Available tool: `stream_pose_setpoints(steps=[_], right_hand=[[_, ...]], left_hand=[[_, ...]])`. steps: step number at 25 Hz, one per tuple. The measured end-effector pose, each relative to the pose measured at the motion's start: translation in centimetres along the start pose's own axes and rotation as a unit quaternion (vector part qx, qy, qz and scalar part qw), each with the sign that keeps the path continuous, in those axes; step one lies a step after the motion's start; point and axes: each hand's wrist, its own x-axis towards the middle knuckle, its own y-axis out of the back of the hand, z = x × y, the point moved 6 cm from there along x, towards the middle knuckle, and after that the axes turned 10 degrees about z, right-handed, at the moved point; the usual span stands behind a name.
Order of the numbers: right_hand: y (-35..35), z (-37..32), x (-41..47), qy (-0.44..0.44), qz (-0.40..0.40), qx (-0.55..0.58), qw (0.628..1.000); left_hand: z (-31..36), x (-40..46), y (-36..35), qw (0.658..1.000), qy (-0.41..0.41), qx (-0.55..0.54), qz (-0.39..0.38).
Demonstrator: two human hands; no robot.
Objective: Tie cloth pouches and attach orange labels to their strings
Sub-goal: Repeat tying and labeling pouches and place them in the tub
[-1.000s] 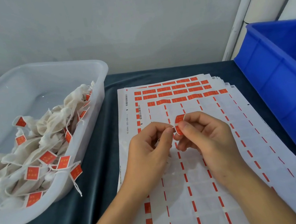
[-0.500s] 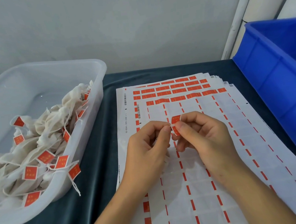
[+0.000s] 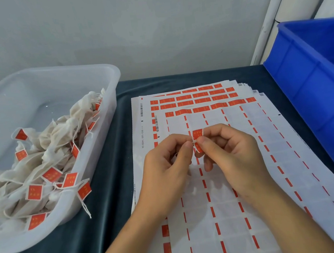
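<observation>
An orange label is sitting between the two hands above the label sheets, bent so that its upper half is facing the camera and its lower half is folding down behind the right thumb. The right hand is pinching the label between thumb and forefinger, with the other fingers curling loosely underneath. The left hand is meeting it from the other side, thumb and forefinger tips pressing together right at the label's left edge; they seem to be pinching a thin white string there, though it is too fine to make out for sure. Both hands are hovering close together, fingertips almost touching, over the middle of the top sheet. That sheet is mostly peeled, showing only narrow orange strips between blank cells, while a row of whole orange labels is remaining along its far edge. More sheets are lying fanned out beneath it, their far rows still full. The stack is resting on a dark cloth covering the table. To the left, a clear tub is holding a heap of white pouches, each with an orange label on its string; one string is hanging over the tub's near rim onto the cloth. A blue crate is standing at the right edge, just beside the sheets. A pale grey wall is rising behind the table.
</observation>
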Motion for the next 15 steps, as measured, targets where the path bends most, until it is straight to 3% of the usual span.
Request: stream_pose_setpoints(steps=[7, 15], right_hand=[[-0.2, -0.7, -0.3, 0.045, -0.015, -0.029, 0.998], [1.0, -0.6, 0.1, 0.015, 0.036, -0.033, 0.999]], left_hand=[[0.0, 0.1, 0.4, 1.000, -0.016, 0.012, 0.019], [-0.6, 0.3, 1.1, 0.996, 0.047, -0.040, 0.065]])
